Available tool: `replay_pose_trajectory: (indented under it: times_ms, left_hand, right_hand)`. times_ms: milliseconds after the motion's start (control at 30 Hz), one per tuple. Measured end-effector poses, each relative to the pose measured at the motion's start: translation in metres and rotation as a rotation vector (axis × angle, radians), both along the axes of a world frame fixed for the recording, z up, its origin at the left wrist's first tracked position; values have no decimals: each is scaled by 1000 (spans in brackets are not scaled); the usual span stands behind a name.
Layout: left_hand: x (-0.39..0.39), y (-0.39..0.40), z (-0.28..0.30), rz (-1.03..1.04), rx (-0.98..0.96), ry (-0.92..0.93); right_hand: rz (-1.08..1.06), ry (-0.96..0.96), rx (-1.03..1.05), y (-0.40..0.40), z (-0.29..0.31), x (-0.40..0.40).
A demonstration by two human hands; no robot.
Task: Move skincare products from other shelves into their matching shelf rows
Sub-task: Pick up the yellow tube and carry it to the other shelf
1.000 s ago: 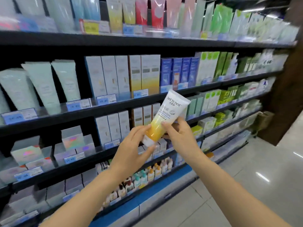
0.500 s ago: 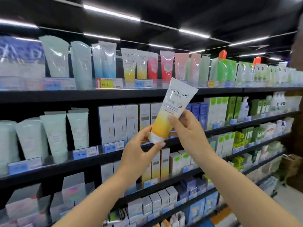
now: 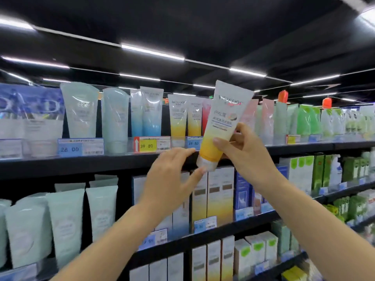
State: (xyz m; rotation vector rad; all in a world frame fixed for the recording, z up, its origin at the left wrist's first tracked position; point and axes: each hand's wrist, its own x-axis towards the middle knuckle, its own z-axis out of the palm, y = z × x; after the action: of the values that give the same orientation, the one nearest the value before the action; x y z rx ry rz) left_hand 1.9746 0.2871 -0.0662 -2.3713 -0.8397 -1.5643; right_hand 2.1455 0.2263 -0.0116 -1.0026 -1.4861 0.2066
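My right hand (image 3: 241, 151) grips a white-to-yellow tube (image 3: 221, 126), cap down, raised in front of the top shelf (image 3: 121, 159). My left hand (image 3: 172, 175) is just left of the tube's white cap (image 3: 207, 165); its fingers are spread and straight, with a fingertip at the cap. Two matching yellow tubes (image 3: 178, 116) stand in the top row just left of the held tube. Light blue tubes (image 3: 151, 112) stand beside them.
Pale green tubes (image 3: 80, 110) fill the left of the top shelf, with pink and green tubes (image 3: 304, 120) to the right. Price tags (image 3: 149, 146) line the shelf edge. Boxed products (image 3: 221, 191) sit on lower shelves.
Both hands have lifted the tube from the middle shelves up to the top shelf row. My left hand has loosened from the cap and its fingers have spread.
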Motion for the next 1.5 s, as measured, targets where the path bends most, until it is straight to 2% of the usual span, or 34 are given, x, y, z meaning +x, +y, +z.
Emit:
replay_pose_trajectory:
  times_ms: [67, 200, 433, 800, 1133, 1333, 1500]
  left_hand:
    - [-6, 17, 10, 111, 106, 45]
    - [-14, 48, 21, 293, 182, 146]
    - [-14, 66, 27, 471, 165, 152]
    - [-14, 68, 23, 485, 207, 136]
    - [-15, 67, 23, 468, 197, 144]
    - [-13, 66, 23, 478, 201, 148]
    - [-19, 65, 24, 480, 198, 239]
  right_hand:
    - [-23, -26, 21, 12, 15, 7]
    - [-79, -2, 83, 41, 43, 19]
    - [-44, -55, 124, 95, 75, 35]
    - [56, -197, -69, 157, 59, 17]
    - [-12, -313, -260, 169, 58, 26]
    - [-15, -377, -240, 164, 57, 28]
    - [-209, -595, -241, 152, 55, 34]
